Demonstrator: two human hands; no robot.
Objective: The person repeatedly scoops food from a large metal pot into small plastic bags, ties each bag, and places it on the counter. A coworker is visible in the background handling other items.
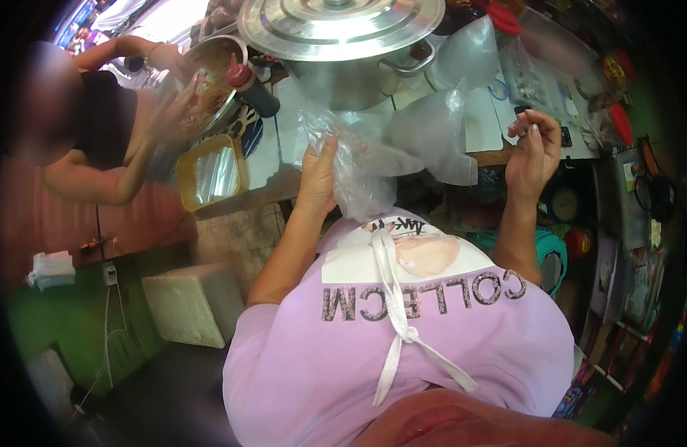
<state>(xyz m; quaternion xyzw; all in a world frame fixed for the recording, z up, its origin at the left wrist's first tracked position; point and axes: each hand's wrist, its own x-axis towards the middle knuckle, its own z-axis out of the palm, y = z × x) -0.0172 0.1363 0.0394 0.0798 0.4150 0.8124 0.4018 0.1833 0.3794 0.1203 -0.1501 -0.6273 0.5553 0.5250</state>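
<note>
My left hand [318,177] is closed on a crumpled clear plastic bag [364,192], the thumb lying over the film. The bag hangs in front of my chest, at the table's near edge. Just right of it is a wider translucent plastic bag [431,128], partly overlapped by the held one; whether the two touch I cannot tell. My right hand [536,153] is raised over the table's right part, its fingers loosely bent and apart, with nothing visible in them. A small dark object [521,109] lies just beyond its fingertips.
A large lidded metal pot [339,33] stands at the back. To the left, a co-worker's hands [181,97] are at a metal bowl [235,52] of food, near a red-capped sauce bottle [255,93]. A yellow tub [185,167] holds clear plastic. Containers [544,89] crowd the right.
</note>
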